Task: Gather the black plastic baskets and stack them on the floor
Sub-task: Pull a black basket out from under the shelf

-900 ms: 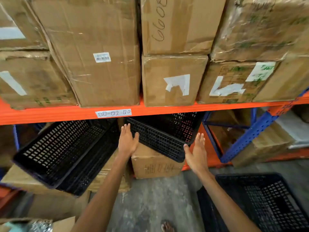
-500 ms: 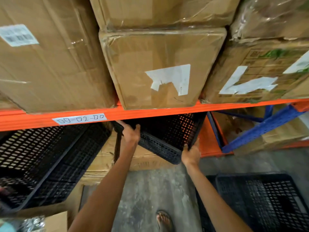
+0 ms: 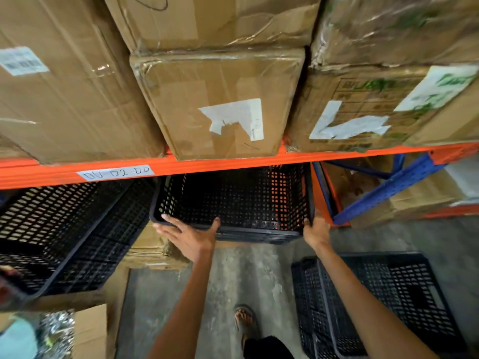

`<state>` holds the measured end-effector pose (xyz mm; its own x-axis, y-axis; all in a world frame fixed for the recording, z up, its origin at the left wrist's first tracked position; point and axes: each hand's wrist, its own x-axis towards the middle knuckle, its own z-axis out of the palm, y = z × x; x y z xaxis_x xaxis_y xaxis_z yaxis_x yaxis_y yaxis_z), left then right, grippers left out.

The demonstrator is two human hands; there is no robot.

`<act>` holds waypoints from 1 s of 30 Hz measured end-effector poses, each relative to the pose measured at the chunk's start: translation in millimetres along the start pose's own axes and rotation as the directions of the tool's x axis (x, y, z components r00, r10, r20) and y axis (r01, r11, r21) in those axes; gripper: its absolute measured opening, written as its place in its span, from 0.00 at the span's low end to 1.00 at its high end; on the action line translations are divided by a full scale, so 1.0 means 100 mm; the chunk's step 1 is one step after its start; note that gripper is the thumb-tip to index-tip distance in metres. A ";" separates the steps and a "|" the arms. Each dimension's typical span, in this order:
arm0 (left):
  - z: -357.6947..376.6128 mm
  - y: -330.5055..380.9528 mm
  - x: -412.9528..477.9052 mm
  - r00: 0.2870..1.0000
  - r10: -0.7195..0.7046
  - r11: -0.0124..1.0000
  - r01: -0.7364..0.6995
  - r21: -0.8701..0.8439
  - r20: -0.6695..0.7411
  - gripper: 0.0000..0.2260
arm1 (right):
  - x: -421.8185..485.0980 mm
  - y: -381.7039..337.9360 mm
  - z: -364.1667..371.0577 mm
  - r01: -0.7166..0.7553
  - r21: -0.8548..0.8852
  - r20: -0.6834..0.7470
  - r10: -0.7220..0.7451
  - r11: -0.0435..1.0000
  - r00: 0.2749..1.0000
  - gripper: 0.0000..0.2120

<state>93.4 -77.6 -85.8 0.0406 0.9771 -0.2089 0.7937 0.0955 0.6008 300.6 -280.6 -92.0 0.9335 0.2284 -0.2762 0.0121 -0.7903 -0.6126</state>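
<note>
The basket (image 3: 233,200) sits just under the orange beam (image 3: 207,164), its front rim out over bare floor (image 3: 233,275). On that rim the left hand (image 3: 189,237) lies flat, fingers spread and straight, while the right hand (image 3: 315,230) grips the right corner, fingers curled round it

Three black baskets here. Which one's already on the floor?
The lower-right basket, standing on the concrete floor. The middle basket is under the orange beam; the left basket lies tilted over cartons.

Both arms reach forward. The left hand (image 3: 190,237) lies flat, fingers spread straight; the right hand (image 3: 316,230) curls round a black basket (image 3: 233,200) corner.
</note>
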 end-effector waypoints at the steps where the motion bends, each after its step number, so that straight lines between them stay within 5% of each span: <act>1: -0.07 -0.05 0.08 0.999 0.013 0.999 -0.012 0.031 -0.034 0.65 | 0.03 0.01 -0.03 0.018 -0.016 0.017 -0.018 1.000 1.000 0.17; 8: -0.34 -0.10 0.94 0.988 0.157 0.932 -0.144 0.332 -0.011 0.56 | 0.33 -0.04 -0.11 0.063 -0.093 0.076 -0.056 0.994 0.996 0.20; 12: -0.44 -0.09 1.53 0.987 0.052 0.906 -0.112 0.408 0.155 0.35 | 0.64 -0.11 -0.13 0.036 -0.179 0.134 -0.012 0.983 0.991 0.25; 15: -0.44 0.04 1.76 0.964 0.154 0.913 -0.223 0.342 0.217 0.25 | 0.98 -0.33 -0.10 0.066 -0.146 0.141 -0.045 0.987 0.989 0.23; 22: -0.24 0.20 2.00 0.975 0.106 0.980 -0.136 0.143 0.198 0.20 | 1.25 -0.45 0.10 0.021 -0.003 0.021 -0.021 1.000 1.000 0.15; 30: -0.69 -0.45 1.09 0.973 0.147 0.984 -0.162 0.077 0.176 0.15 | 0.21 0.05 -0.24 0.038 0.096 -0.065 -0.032 0.995 0.997 0.19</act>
<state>20.7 37.3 -82.3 0.2625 0.9318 -0.2507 0.8209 -0.0791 0.5655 329.2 -293.3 -83.4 0.9539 0.2163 -0.2080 0.0132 -0.7226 -0.6911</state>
